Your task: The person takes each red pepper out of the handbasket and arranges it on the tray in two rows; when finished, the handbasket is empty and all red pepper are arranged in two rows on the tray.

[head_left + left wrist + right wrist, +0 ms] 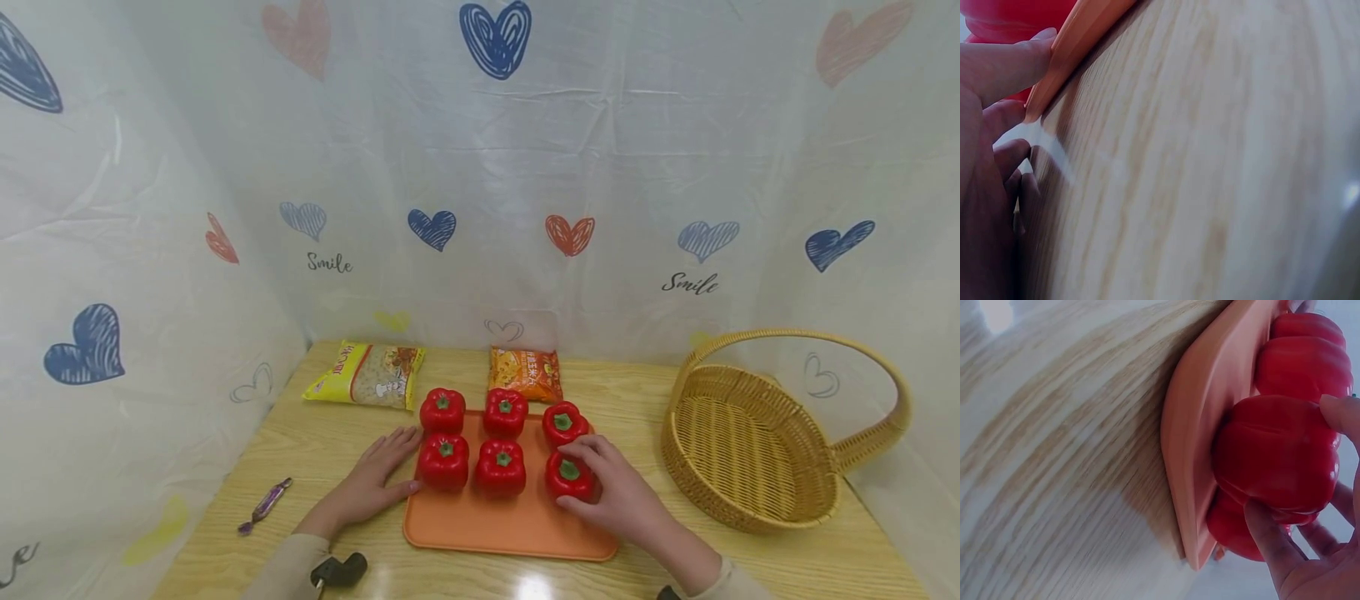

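Several glossy red bell peppers with green stems stand in two rows on an orange tray [510, 529]. The right hand [618, 492] grips the front right bell pepper [567, 477], thumb and fingers on opposite sides of it. In the right wrist view that pepper appears large and close, above the tray surface; whether it touches the tray cannot be told. The left hand [375, 475] rests at the tray's left edge with fingers extended, its thumb touching the rim. Nearest to it is the front left bell pepper [444, 461].
A wicker basket [678, 467] with a tall handle stands to the right. Behind the tray lie a yellow snack bag [367, 375] and an orange snack bag [525, 373]. A purple wrapped candy [266, 504] lies at the left. A heart-printed curtain [495, 167] surrounds the wooden table [300, 450].
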A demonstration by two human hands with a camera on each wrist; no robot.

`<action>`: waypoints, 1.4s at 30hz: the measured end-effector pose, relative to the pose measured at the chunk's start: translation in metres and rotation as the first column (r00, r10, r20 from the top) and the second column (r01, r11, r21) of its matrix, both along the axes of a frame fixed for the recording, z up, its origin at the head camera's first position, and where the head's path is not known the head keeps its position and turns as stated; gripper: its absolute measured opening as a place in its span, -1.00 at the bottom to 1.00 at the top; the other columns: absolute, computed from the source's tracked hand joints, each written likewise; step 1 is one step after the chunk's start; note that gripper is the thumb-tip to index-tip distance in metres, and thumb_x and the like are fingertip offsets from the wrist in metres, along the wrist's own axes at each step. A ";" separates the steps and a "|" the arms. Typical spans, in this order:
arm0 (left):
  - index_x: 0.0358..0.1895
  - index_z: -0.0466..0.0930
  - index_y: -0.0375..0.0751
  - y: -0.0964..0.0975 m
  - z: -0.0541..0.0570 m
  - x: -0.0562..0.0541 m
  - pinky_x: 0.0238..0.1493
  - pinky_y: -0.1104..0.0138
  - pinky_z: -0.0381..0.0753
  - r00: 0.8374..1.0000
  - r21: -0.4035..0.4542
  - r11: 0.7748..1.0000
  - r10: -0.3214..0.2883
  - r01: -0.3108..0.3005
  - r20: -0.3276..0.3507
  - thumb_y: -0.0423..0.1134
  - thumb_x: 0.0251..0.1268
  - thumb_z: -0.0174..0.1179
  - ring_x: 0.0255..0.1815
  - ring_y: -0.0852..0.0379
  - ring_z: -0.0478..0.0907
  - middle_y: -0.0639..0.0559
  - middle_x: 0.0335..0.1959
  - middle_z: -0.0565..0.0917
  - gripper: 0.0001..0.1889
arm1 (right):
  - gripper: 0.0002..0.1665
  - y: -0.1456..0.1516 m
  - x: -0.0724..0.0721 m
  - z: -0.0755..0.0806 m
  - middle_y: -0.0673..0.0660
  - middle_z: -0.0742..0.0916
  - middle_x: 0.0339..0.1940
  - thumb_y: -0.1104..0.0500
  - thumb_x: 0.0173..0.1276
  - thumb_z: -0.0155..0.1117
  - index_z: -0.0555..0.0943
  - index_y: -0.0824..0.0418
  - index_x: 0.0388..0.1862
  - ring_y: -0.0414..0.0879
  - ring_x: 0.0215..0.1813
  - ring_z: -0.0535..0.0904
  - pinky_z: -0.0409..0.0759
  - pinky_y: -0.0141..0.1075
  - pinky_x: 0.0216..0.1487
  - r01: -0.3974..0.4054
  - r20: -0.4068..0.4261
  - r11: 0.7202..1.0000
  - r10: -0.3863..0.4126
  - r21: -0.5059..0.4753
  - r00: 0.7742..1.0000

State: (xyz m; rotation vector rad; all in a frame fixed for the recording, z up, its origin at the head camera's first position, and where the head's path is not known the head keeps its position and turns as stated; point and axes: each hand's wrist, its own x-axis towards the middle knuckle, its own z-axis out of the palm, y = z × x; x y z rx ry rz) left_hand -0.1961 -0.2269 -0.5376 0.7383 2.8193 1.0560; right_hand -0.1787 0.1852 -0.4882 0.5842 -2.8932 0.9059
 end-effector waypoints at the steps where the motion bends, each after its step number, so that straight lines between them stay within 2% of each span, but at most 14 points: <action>1: 0.56 0.24 -0.26 0.000 0.000 0.000 0.56 -0.15 -0.17 1.000 0.000 1.000 0.000 0.000 0.000 0.07 0.40 0.24 0.63 -0.28 -0.02 -0.21 0.59 0.21 -0.21 | -0.28 -0.001 0.000 0.000 -0.09 0.53 0.18 -0.09 0.06 0.67 0.62 -0.11 0.23 -0.08 0.20 0.55 0.66 -0.04 0.18 -0.001 -0.003 1.000 0.001 0.003 1.000; 12: 0.57 0.23 -0.23 0.000 0.000 0.000 0.56 -0.16 -0.16 1.000 -0.003 1.000 -0.001 0.001 0.011 0.08 0.41 0.23 0.63 -0.28 -0.03 -0.20 0.60 0.20 -0.21 | -0.27 -0.004 0.000 -0.001 -0.04 0.54 0.19 -0.11 0.06 0.66 0.60 -0.08 0.23 -0.02 0.22 0.54 0.65 -0.02 0.19 0.019 -0.008 1.000 -0.018 0.015 1.000; 22: 0.58 0.22 -0.23 0.001 0.000 0.000 0.57 -0.16 -0.17 1.000 -0.005 1.000 0.001 0.000 0.024 0.10 0.42 0.22 0.64 -0.27 -0.04 -0.19 0.60 0.20 -0.21 | -0.28 -0.004 0.001 -0.003 -0.07 0.51 0.17 -0.10 0.05 0.68 0.61 -0.10 0.21 -0.06 0.19 0.55 0.66 -0.05 0.17 0.027 -0.014 1.000 -0.027 0.002 1.000; 28: 0.57 0.23 -0.24 0.001 0.000 -0.001 0.57 -0.15 -0.18 1.000 -0.002 1.000 0.001 -0.001 0.015 0.09 0.41 0.22 0.63 -0.27 -0.04 -0.19 0.60 0.19 -0.21 | -0.19 -0.002 0.001 -0.002 -0.04 0.52 0.21 -0.13 0.04 0.68 0.56 -0.08 0.28 -0.04 0.21 0.55 0.66 -0.05 0.18 0.035 -0.022 0.999 -0.035 0.020 0.999; 34: 0.57 0.22 -0.23 0.000 0.000 -0.002 0.57 -0.14 -0.18 1.000 -0.004 1.000 -0.006 0.006 0.011 0.08 0.41 0.22 0.63 -0.27 -0.04 -0.19 0.60 0.19 -0.21 | -0.10 0.003 0.004 -0.001 -0.06 0.52 0.21 -0.14 0.01 0.69 0.52 -0.05 0.35 -0.19 0.03 0.55 0.68 -0.10 0.08 0.028 -0.044 0.999 -0.027 0.028 0.999; 39: 0.58 0.22 -0.20 0.000 -0.001 -0.002 0.56 -0.16 -0.18 1.000 0.000 1.000 -0.006 0.006 0.022 0.09 0.41 0.22 0.64 -0.26 -0.04 -0.18 0.60 0.20 -0.21 | -0.02 0.011 0.007 -0.001 0.03 0.54 0.25 -0.11 0.00 0.70 0.47 0.02 0.40 -0.06 0.12 0.60 0.67 0.00 0.13 0.016 -0.065 0.999 -0.014 0.034 0.998; 42: 0.58 0.22 -0.19 0.000 -0.001 -0.002 0.57 -0.13 -0.18 1.000 0.009 1.000 -0.001 0.001 0.023 0.09 0.41 0.22 0.64 -0.26 -0.03 -0.17 0.60 0.20 -0.21 | 0.00 0.017 0.008 -0.002 0.06 0.54 0.26 -0.10 0.01 0.69 0.44 0.03 0.42 0.03 0.14 0.62 0.69 0.00 0.11 0.023 -0.061 0.999 -0.020 0.035 0.998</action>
